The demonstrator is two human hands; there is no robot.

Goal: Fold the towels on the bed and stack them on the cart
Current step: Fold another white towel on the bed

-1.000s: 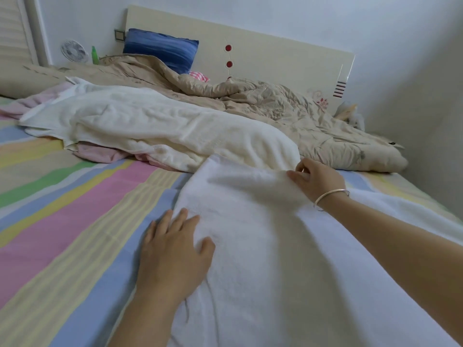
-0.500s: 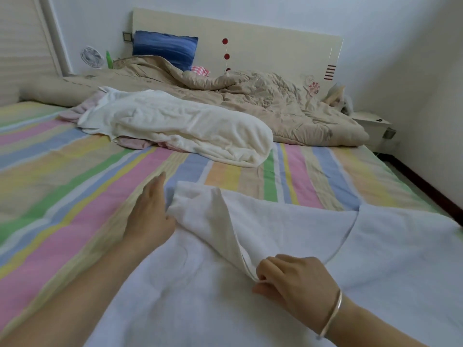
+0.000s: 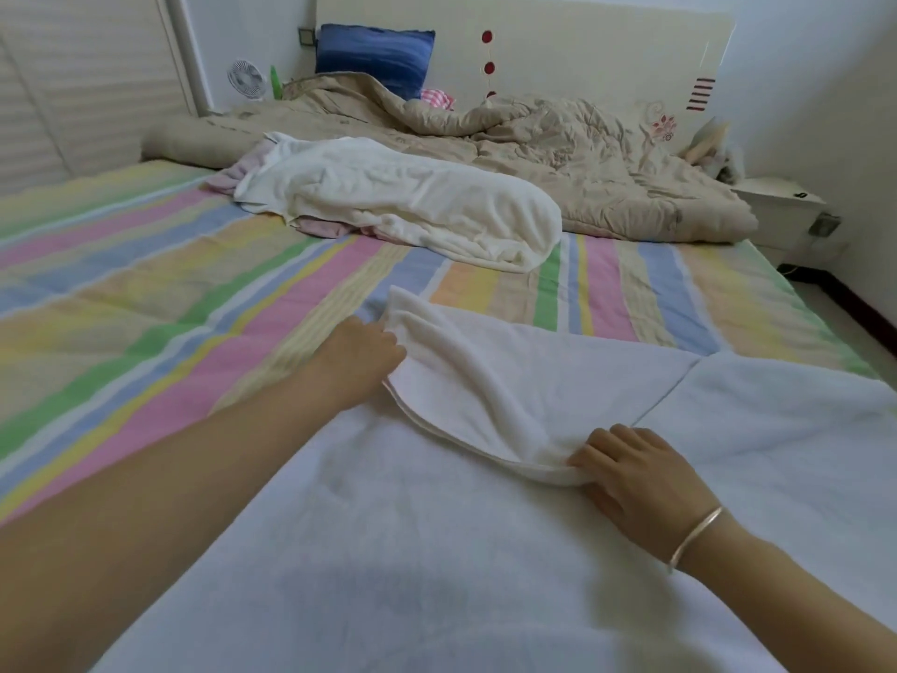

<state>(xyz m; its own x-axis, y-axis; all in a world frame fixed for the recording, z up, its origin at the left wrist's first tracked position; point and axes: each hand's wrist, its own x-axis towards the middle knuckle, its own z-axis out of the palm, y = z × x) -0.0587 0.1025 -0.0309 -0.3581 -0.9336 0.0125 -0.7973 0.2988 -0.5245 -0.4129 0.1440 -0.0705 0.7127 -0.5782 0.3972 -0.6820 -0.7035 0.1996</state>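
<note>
Broadly, the striped bed (image 3: 145,293) fills the frame. A white towel (image 3: 388,551) is spread across the lower half, its far edge folded back over itself. A crumpled towel (image 3: 412,206) lies at upper centre. The left hand (image 3: 361,361) grips the fold's left end at centre frame. The right hand (image 3: 640,483) pinches the fold's edge at lower right.

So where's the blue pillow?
In the head view, the blue pillow stands against the headboard, top left of centre, behind the beige quilt, beside the fan.
</note>
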